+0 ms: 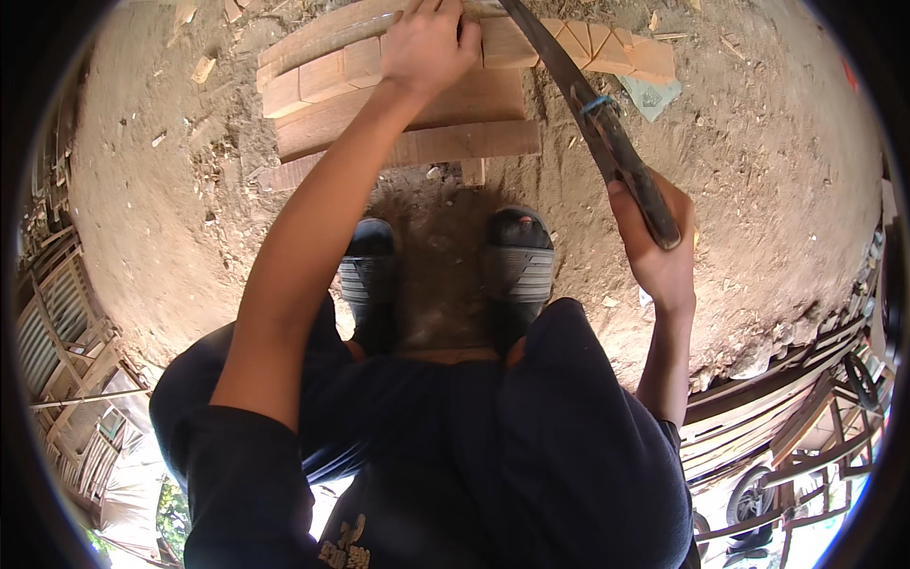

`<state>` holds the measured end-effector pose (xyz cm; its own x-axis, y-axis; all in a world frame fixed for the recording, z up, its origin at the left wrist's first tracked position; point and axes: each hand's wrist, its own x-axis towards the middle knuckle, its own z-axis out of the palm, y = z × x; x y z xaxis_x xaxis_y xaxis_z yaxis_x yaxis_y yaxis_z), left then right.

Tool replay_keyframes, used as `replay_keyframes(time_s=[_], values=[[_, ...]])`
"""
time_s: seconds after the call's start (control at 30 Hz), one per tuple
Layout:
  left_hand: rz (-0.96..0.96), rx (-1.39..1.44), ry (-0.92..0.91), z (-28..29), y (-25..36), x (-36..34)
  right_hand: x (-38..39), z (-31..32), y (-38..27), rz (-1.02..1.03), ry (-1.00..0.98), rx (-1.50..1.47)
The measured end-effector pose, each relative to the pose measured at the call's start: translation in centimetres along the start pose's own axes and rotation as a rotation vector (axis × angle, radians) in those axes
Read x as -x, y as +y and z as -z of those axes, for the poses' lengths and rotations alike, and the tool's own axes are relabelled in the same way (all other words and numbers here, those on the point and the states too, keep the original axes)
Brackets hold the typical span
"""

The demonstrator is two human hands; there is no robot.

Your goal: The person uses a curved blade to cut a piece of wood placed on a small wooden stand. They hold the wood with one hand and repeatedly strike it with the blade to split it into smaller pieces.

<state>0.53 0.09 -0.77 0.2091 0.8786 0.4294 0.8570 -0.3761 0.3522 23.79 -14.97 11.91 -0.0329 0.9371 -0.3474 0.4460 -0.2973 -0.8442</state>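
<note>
Wooden pieces (379, 71): a stack of planks and short cut blocks is laid on the dirt at the far side of the scene, just beyond the feet; wedge-shaped offcuts (607, 47) are lined up at its far right end.
Left hand (428, 43): it is pressed palm-down on the far part of the stack, fingers curled over a block; nothing is lifted by it.
Right hand (664, 251): it is closed tightly round the dark handle of a long blade.
Blade (569, 85): a long, narrow cutting tool is held slanting from near right to far left, its far end reaching over the stack just right of the left hand; a blue band is wound round it near the handle.
Feet: two dark slippers (517, 261) are planted on the ground just near of the planks.
Ground (758, 152): bare, dusty earth is scattered with wood chips.
Containers: none can be made out.
Near right edge: wooden frames and a wheel (749, 493) are seen.
</note>
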Motion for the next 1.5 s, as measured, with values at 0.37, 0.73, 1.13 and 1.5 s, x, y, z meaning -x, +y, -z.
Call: replay_keyframes(time_s=[0.37, 0.73, 1.13, 1.5], values=[[-0.013, -0.009, -0.03, 0.1, 0.1, -0.5, 0.1, 0.3, 0.8, 0.043, 0.01, -0.033], [0.025, -0.026, -0.021, 0.4, 0.3, -0.4, 0.3, -0.5, 1.0, 0.084, 0.022, 0.017], [0.021, -0.058, -0.031, 0.2, 0.0, -0.3, 0.9, 0.3, 0.9, 0.019, 0.008, -0.008], [0.038, -0.056, -0.066, 0.2, -0.1, -0.3, 2.9, 2.0, -1.0, -0.019, -0.018, 0.042]])
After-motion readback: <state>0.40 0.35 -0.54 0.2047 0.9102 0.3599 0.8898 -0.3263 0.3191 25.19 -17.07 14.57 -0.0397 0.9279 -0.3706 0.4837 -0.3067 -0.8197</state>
